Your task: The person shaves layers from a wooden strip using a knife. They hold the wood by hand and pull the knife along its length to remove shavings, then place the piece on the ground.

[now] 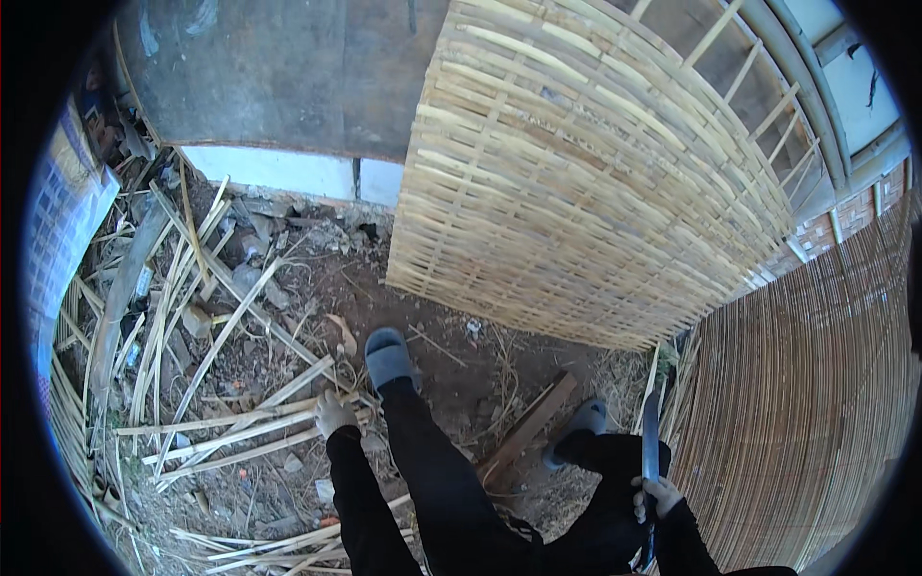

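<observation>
Gripping a long knife [651, 430] in the right hand [660, 498], with the left hand [335, 414] at split bamboo strips [240, 434]

Held low at the right, in front of the bent right knee, with fingers closed around the handle and the dark blade pointing forward, away from the body. Over at the left, touching the near ends of several pale strips, with fingers partly curled; impossible to tell from this view whether gripped or merely touched. Fanning out leftward from there, across ground [437, 331] of brown soil strewn with stones and scraps. Strewn farther left and along the lower edge, more of the same split lengths, some crossing one another.

Dressed in black sleeves and trousers, with legs apart and feet in grey-blue sandals [388, 353]. Lying on the soil between the feet, near the right one, a reddish-brown piece of wood [530, 422]. Straight ahead, a large woven bamboo panel [576, 182], leaning before a dark board [279, 77] with a white band [269, 171] beneath. At the right, just beyond the knife, a broad screen of thin brown sticks [797, 394].
</observation>
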{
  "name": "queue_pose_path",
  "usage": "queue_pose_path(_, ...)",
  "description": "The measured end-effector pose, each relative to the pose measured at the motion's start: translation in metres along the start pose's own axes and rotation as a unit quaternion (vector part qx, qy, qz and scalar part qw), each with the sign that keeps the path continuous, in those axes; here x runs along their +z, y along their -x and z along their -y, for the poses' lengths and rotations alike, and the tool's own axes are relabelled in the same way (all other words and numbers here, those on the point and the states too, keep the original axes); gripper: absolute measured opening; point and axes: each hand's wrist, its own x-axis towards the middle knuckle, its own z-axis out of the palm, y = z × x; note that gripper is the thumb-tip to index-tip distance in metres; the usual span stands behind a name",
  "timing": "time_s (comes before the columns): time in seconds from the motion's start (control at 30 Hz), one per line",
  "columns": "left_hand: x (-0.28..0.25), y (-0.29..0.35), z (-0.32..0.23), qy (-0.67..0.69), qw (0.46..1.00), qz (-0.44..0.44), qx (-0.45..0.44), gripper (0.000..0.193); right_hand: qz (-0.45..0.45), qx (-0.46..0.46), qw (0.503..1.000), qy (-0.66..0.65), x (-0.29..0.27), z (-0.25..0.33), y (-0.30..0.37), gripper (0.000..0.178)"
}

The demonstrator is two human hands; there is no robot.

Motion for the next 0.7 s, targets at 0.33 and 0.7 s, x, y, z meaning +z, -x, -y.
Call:
queue_pose_path(0.33,0.004,-0.042,-0.020,-0.156,0.986,0.016,0.050,0.021,0.087,-0.010,0.996,-0.009,-0.034,-0.001,-0.053,0.045)
queue_pose_path(0.7,-0.027,-0.011,0.009,-0.142,0.985,0.011,0.097,0.008,0.131,0.120,0.984,0.002,-0.010,0.031,-0.077,0.031)
